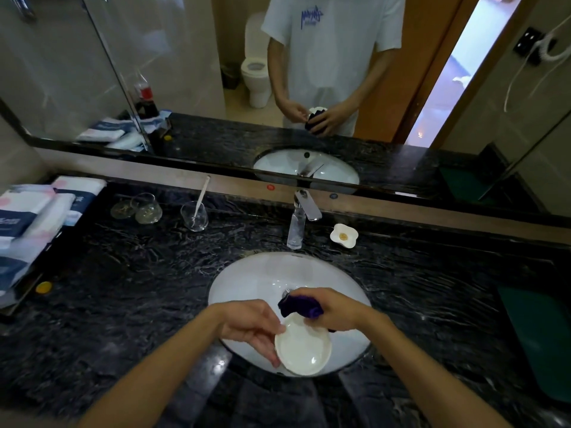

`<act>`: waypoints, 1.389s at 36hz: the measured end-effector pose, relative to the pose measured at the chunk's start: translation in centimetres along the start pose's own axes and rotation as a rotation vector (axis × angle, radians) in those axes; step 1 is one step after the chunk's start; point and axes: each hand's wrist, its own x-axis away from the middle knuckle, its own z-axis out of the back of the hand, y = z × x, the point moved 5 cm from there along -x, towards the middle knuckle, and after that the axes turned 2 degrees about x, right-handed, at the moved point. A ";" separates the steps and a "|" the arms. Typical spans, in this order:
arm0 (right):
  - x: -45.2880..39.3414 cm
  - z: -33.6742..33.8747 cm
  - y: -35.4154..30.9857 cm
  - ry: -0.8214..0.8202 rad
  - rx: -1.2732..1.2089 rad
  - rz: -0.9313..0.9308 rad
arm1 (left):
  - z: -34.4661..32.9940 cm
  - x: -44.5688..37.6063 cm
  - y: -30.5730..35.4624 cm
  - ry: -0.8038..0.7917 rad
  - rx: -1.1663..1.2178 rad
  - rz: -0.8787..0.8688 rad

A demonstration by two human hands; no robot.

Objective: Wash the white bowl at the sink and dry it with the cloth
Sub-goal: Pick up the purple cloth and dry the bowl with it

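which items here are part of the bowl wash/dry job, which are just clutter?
In the job:
white bowl, held by left hand
dark cloth, held by right hand
sink
faucet

Lying about:
glass with a stick in it
two upturned glasses
flower-shaped dish
packaged goods
green mat

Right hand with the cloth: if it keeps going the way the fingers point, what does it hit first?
The right hand points left with the purple cloth bunched at its fingertips. Going straight on, it would likely meet the left hand gripping the white bowl's rim; depth is unclear.
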 end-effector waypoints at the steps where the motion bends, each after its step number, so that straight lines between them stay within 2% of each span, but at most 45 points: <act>1: -0.2 0.1 0.0 0.005 -0.002 -0.003 | 0.0 0.0 0.1 -0.002 0.003 -0.012; 4: 0.0 0.1 0.5 0.081 -0.076 -0.045 | 0.2 -0.2 -0.3 0.035 0.040 -0.068; 8: 1.0 -0.6 1.3 0.255 -0.238 -0.141 | 0.7 -0.6 -1.9 0.160 0.104 -0.132; 14: 2.8 -4.3 2.5 0.605 -0.555 -0.333 | 0.5 -1.3 -4.2 0.412 0.367 -0.288; 18: 3.6 -6.8 2.1 0.739 -0.659 -0.424 | -0.9 -2.1 -5.8 0.500 0.497 -0.363; 22: 3.6 -6.4 2.0 0.634 -0.621 -0.389 | -1.2 -1.9 -6.9 0.458 0.493 -0.314; 28: 2.7 -3.3 1.9 0.218 -0.300 -0.224 | 0.2 -0.7 -3.9 0.285 0.091 -0.151; 33: 1.7 -1.0 0.7 0.046 -0.082 -0.172 | 0.0 -0.6 -1.3 0.149 -0.144 -0.001; 39: 1.5 -0.1 -0.5 -0.105 0.028 -0.135 | -1.4 -0.6 -1.4 0.065 -0.061 0.009; 43: 1.5 -0.5 0.5 -0.059 -0.010 -0.183 | -0.8 -1.1 -2.7 0.157 0.029 -0.087; 50: 2.4 -2.3 1.7 0.403 -0.435 -0.349 | 0.2 -1.2 -4.3 0.404 0.386 -0.285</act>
